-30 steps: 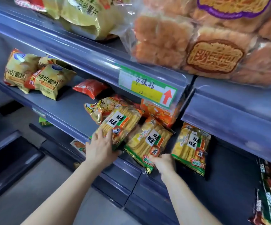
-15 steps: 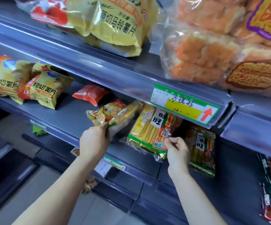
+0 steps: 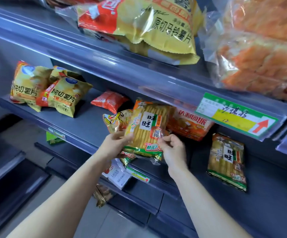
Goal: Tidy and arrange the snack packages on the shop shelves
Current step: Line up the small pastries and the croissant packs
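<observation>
Both hands hold a yellow rice-cracker pack (image 3: 146, 129) upright over the front of the middle shelf (image 3: 67, 124). My left hand (image 3: 113, 145) grips its lower left side; my right hand (image 3: 172, 148) pinches its lower right edge. A second pack's edge shows under it at the lip. A cartoon snack bag (image 3: 115, 120) lies behind the left hand, an orange pie pack (image 3: 190, 124) behind the right. Another rice-cracker pack (image 3: 227, 162) lies flat further right.
Two yellow chip bags (image 3: 50, 91) and a small red pack (image 3: 109, 100) sit at the shelf's left. The upper shelf carries a large chip bag (image 3: 153, 28) and clear cake bags (image 3: 259, 54), with a green price tag (image 3: 237, 117) on its edge. Lower shelves hold more packs.
The two rice-cracker packs that lay apart under my hands have been gathered. Both hands now hold one pack upright in front of the cartoon bag. The view has shifted up and left.
</observation>
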Demonstrator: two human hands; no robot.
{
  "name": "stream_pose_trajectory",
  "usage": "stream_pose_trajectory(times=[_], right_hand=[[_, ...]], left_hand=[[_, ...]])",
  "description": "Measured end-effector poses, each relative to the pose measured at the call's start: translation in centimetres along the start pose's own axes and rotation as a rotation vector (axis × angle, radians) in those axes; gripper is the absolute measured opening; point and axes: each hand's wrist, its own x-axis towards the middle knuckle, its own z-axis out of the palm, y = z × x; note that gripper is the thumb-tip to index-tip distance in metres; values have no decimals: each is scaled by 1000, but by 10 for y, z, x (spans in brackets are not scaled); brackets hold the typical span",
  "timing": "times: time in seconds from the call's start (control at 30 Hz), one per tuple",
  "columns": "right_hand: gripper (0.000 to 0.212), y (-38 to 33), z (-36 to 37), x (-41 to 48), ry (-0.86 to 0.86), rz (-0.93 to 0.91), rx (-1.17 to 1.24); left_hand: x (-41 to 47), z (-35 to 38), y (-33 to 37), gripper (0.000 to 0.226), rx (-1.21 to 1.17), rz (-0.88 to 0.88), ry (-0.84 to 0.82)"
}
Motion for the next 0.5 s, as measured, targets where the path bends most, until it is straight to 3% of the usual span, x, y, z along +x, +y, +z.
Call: stream_pose_trajectory(times=[0.07, 0.2, 0.27, 0.33, 0.43, 0.5], right_hand=[[17, 6, -1, 5, -42, 20, 21], [4, 30, -18, 26, 215, 129, -214], [33, 47, -21, 33, 197, 340, -330], [52, 58, -19, 40, 141, 521, -273], [25, 59, -17, 48, 95, 608, -139], [20, 61, -15, 53, 100, 547, -168]], left_hand=[[5, 3, -2, 51, -54, -23, 9], [23, -3, -12, 64, -41, -37, 116], [29, -7, -18, 63, 82, -45, 140], [31, -10, -24, 60, 225, -40, 157], [33, -11, -30, 59, 396, -32, 166], [33, -9, -31, 59, 465, -31, 161]])
